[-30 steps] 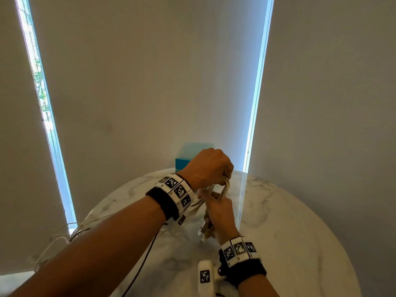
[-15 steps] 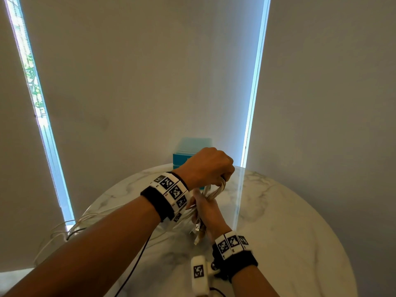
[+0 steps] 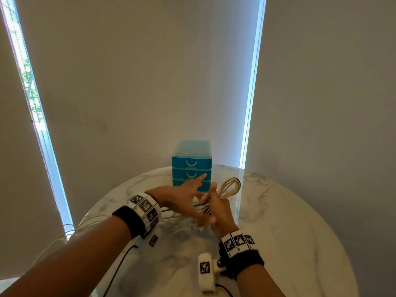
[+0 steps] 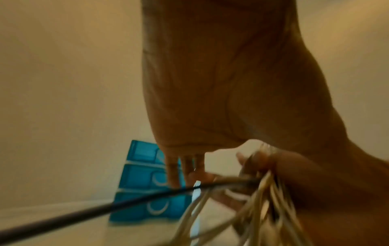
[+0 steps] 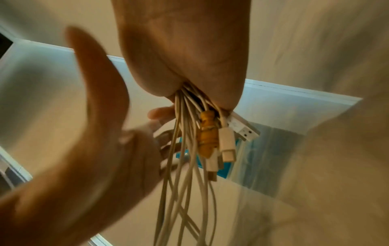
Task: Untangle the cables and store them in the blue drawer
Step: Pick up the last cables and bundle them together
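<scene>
Here the round marble bench fills the lower half of the head view. At its 12 o'clock edge stands the blue drawer unit, three drawers stacked, all closed, each with a pale curved handle. Trailing off the bench at 9 o'clock are loose pale cables, and a black cable runs toward 7 o'clock.

The left hand reaches forward with fingers straight and spread, its forefinger pointing at the middle drawer; whether it touches the drawer cannot be told. Its grip is open and holds nothing. Just at its 3 o'clock, the right hand has its grip closed around a bundle of cream cables, whose loop sticks out toward 1 o'clock, above the fist, beside the unit's lower right corner.

In the right wrist view the bundle's ends hang below the fist: a USB plug, a white connector, and an orange-wrapped piece.
</scene>
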Available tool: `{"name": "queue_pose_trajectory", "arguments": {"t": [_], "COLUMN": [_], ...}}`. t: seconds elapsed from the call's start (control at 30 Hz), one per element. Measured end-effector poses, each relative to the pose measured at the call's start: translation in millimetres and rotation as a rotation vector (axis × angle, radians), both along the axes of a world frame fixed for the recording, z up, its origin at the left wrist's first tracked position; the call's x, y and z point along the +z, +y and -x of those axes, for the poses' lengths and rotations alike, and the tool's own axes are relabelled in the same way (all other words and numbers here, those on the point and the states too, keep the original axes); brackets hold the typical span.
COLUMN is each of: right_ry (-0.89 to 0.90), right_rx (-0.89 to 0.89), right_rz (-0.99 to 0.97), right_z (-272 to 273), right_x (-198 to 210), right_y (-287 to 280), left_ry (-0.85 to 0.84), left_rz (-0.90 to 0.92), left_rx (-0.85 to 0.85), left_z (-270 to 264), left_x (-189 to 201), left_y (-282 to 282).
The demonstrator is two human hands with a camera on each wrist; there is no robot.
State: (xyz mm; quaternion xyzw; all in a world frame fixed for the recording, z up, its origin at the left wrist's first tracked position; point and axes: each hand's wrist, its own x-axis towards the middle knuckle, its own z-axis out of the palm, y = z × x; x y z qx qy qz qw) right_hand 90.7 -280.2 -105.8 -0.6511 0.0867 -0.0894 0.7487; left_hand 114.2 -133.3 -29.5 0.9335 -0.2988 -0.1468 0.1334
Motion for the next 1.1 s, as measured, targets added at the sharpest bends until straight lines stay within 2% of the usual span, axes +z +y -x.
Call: {"name": "queue_pose_trajectory", "arguments": {"t": [0.1,0.17,0.23,0.4,0.53,0.57,0.77,0.83,0.9,1.0,1.1], "right_ry": [0.006,0.021,0.04,0.026,0.003,0.001,-0.051,-0.051,-0.056,-0.081,-0.117], "right_rx": [0.008,0.002,0.005,-0.045,-0.023,-0.015,-0.023,-0.014,-0.021,-0.061,-0.058], "right_rz": [-0.116,-0.128,-0.124,0.005,-0.033,-0.057,-0.098,-0.079,-0.048,-0.015,0.001], "right_z": [-4.4,-6.7,-9.7,-12.0,-10.9,-10.8,-11.2,-11.8,-10.9,-12.0,-13.3], "right_x": [1.6,1.9,-0.9,-2.5,-3.4,-4.5,-5.1,-4.7,-3.1,-1.9,-1.0], "right_y": [-6.3,-12.4,-19.5,-26.0,-24.9,-25.4,-22.6,-23.2,-26.3,-31.3,-30.9], "left_ry": [-0.028,-0.025,0.044,0.14,0.312,0.31,-0.161,-0.258,-0.195,0.042,0.166], "left_rz": [-0.014,0.044,0.165,0.235,0.19,0.169,-0.083,-0.132,-0.067,0.143,0.207], "left_rx": [0.004,-0.02,-0.079,-0.059,0.054,0.057,-0.057,-0.119,-0.145,-0.094,-0.019], "left_z": [-2.0,-6.6,-14.3,-19.9,-11.2,-9.2,4.6,7.3,4.1,-5.4,-9.7], "left_x": [-30.4,-39.1,-35.3,-9.0,-5.0,-6.4,-15.9,-20.7,-19.7,-10.4,-3.8], "left_y": [16.0,20.6,26.2,36.9,25.4,21.4,1.2,-7.2,-9.5,-2.8,0.6]}}
